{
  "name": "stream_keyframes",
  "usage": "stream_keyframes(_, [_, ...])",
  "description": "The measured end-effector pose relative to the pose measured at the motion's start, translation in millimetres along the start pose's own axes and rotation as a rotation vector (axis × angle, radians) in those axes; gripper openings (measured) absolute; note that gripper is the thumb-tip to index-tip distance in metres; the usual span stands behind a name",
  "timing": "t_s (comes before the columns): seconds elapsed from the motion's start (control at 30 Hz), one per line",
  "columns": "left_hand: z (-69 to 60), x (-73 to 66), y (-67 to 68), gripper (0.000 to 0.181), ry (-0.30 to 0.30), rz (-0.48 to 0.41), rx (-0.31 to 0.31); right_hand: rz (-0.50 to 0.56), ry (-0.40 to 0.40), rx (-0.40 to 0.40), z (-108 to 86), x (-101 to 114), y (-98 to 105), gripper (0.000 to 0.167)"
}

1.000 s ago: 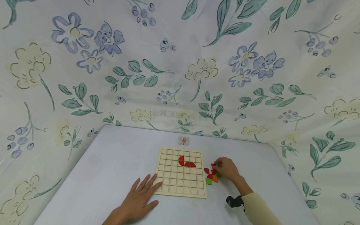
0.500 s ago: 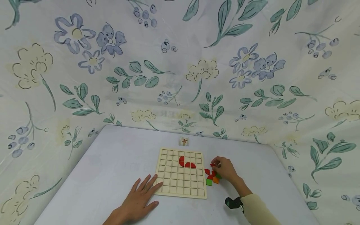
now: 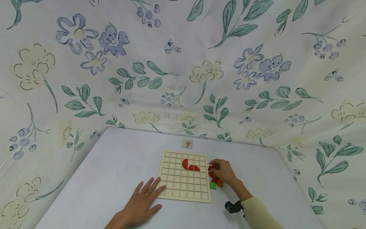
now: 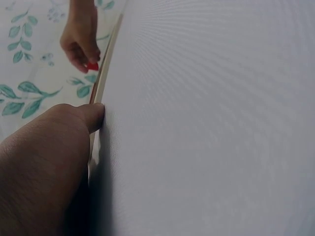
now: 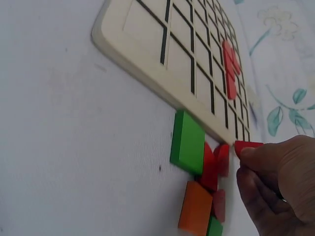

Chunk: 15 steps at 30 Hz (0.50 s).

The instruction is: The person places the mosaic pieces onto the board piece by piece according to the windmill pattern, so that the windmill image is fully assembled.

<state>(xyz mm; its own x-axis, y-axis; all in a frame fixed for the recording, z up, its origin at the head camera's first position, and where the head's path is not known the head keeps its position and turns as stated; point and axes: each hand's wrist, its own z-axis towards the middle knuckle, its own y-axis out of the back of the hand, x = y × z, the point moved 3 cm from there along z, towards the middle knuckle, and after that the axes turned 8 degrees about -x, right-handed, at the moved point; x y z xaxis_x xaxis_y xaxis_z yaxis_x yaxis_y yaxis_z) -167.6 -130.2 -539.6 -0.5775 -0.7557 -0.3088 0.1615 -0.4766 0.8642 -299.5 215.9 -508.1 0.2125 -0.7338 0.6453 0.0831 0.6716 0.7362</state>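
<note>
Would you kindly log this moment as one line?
right hand: pinches red tile | left hand: touches grid board | beside grid board: green square tile, orange tile

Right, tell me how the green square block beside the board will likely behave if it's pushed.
The green square block looks stiff, with crisp, straight edges. It should slide rather than roll, since its sides are flat. Pushed toward the red pieces, it would probably nudge them, as they lie close by.

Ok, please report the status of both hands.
Right hand pinching small red piece beside pale wooden gridded board. Left hand touching board's left edge. No obstruction seen.
</note>
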Motion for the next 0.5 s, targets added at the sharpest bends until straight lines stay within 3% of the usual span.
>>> stream_keyframes(0.2, [0.1, 0.5, 0.1, 0.059, 0.012, 0.001, 0.021, 0.026, 0.008, 0.025, 0.6, 10, -7, 0.015])
stream_keyframes(0.5, [0.0, 3.1, -2.1, 0.06, 0.018, 0.017, 0.05, 0.07, 0.189, -0.002, 0.1, 24, -17, 0.013])
